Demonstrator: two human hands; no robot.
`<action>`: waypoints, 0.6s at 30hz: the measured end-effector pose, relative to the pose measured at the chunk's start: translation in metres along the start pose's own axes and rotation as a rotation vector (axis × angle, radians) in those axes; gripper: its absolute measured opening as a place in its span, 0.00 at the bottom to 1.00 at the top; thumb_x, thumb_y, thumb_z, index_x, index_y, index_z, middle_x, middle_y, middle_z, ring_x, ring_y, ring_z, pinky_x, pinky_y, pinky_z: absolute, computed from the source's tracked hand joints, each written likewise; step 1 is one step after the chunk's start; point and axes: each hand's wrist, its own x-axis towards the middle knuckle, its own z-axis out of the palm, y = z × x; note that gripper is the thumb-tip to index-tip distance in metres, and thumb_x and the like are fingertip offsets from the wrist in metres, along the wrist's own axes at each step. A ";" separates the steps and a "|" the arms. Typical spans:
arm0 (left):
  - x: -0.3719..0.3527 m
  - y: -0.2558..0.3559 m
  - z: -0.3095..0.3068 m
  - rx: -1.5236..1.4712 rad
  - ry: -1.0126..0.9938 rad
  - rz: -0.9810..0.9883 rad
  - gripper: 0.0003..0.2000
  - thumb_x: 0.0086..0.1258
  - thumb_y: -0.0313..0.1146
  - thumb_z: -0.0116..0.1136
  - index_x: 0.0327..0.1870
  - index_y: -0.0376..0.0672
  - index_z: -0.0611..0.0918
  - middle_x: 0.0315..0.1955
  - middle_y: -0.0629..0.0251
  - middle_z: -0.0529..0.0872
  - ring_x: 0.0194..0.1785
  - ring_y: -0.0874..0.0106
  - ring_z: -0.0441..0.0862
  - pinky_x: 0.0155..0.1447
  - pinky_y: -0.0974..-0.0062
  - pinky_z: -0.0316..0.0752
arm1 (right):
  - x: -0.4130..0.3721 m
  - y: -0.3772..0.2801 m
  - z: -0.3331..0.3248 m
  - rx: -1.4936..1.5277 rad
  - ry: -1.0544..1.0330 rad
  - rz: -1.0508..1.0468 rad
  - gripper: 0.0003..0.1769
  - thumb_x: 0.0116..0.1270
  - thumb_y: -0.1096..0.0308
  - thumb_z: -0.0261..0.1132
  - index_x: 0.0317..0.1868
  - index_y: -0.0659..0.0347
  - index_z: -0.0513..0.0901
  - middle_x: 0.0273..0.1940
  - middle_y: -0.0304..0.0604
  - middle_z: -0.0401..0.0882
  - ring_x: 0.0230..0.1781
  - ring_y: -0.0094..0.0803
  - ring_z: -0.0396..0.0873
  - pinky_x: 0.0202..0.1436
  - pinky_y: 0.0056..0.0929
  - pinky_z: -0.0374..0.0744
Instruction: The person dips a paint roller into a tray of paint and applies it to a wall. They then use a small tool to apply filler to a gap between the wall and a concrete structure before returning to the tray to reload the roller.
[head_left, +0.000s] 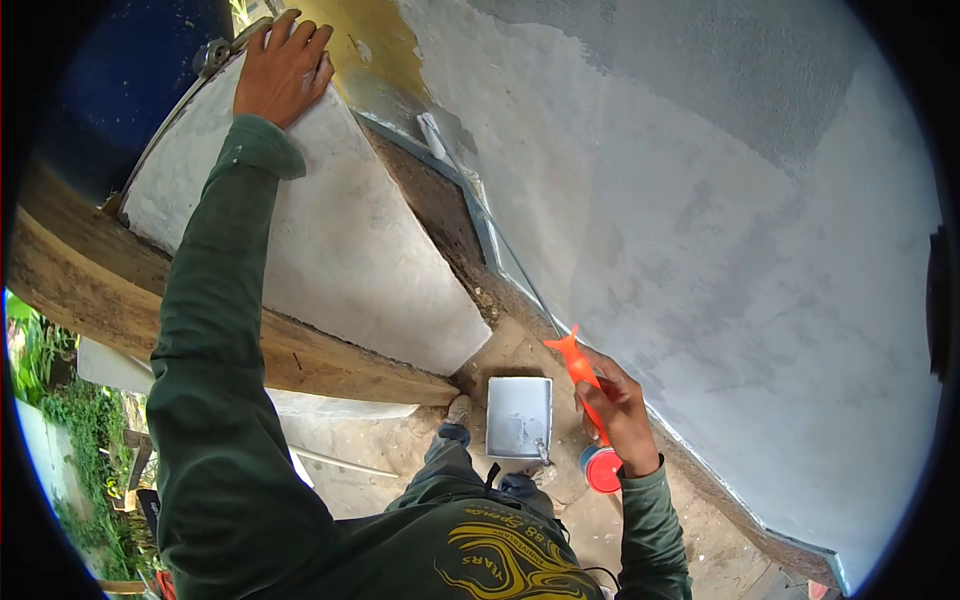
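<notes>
My right hand (622, 412) is closed around the orange handle (583, 378) of a long, thin-rodded roller. The rod runs up and left to a small white roller head (431, 136), which lies near the edge of the grey wall (640, 230). At the upper left, my left hand (283, 72) rests on the top of a whitish slab (340, 220), fingers spread over its upper edge and nothing seen in them.
A paint tray (519, 418) sits on the dirt floor near my feet, beside a tub with a red lid (603, 470). A curved wooden beam (300, 355) crosses at the left. Green plants (85, 440) show at the lower left.
</notes>
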 end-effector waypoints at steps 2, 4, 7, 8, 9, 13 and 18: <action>0.000 -0.001 0.000 -0.013 -0.006 -0.005 0.19 0.74 0.41 0.59 0.64 0.51 0.81 0.56 0.70 0.83 0.73 0.66 0.72 0.73 0.57 0.66 | -0.023 -0.001 -0.007 0.012 0.008 -0.009 0.27 0.79 0.71 0.62 0.77 0.55 0.74 0.30 0.36 0.78 0.16 0.17 0.69 0.18 0.22 0.66; -0.001 -0.001 0.001 -0.015 -0.003 -0.018 0.19 0.74 0.41 0.59 0.64 0.50 0.81 0.56 0.69 0.83 0.72 0.65 0.72 0.73 0.56 0.66 | -0.045 0.000 -0.014 0.025 0.007 -0.017 0.27 0.79 0.71 0.62 0.76 0.55 0.74 0.30 0.36 0.79 0.16 0.18 0.69 0.18 0.23 0.66; -0.002 -0.001 0.003 -0.016 -0.001 -0.036 0.18 0.75 0.41 0.59 0.63 0.49 0.82 0.56 0.67 0.84 0.72 0.64 0.73 0.74 0.56 0.66 | -0.075 -0.001 -0.021 -0.029 0.039 -0.002 0.28 0.79 0.71 0.63 0.77 0.57 0.73 0.30 0.37 0.79 0.16 0.19 0.70 0.19 0.23 0.67; -0.002 0.000 0.003 -0.015 0.008 -0.028 0.18 0.75 0.41 0.59 0.63 0.49 0.82 0.56 0.67 0.84 0.72 0.63 0.73 0.74 0.56 0.66 | -0.085 -0.004 -0.021 -0.014 0.069 0.034 0.28 0.79 0.70 0.63 0.77 0.57 0.73 0.29 0.38 0.79 0.15 0.20 0.70 0.18 0.22 0.68; -0.003 -0.001 0.004 -0.014 0.017 -0.020 0.18 0.75 0.42 0.59 0.63 0.49 0.82 0.56 0.66 0.84 0.72 0.63 0.73 0.74 0.56 0.66 | -0.095 -0.006 -0.020 0.000 0.100 0.069 0.29 0.78 0.69 0.64 0.77 0.58 0.72 0.29 0.39 0.80 0.15 0.20 0.71 0.18 0.22 0.68; -0.005 -0.003 0.004 -0.047 0.001 -0.010 0.21 0.74 0.44 0.61 0.65 0.48 0.80 0.57 0.66 0.82 0.74 0.62 0.71 0.77 0.55 0.63 | -0.131 -0.005 -0.015 0.024 0.113 0.091 0.29 0.79 0.68 0.64 0.78 0.55 0.71 0.29 0.41 0.81 0.13 0.21 0.71 0.16 0.22 0.69; -0.007 -0.002 0.006 -0.046 0.011 -0.026 0.20 0.72 0.43 0.63 0.62 0.48 0.81 0.57 0.66 0.82 0.75 0.62 0.70 0.77 0.54 0.62 | -0.152 -0.009 -0.003 0.036 0.196 0.077 0.31 0.76 0.65 0.67 0.77 0.56 0.72 0.27 0.43 0.80 0.11 0.21 0.69 0.14 0.22 0.67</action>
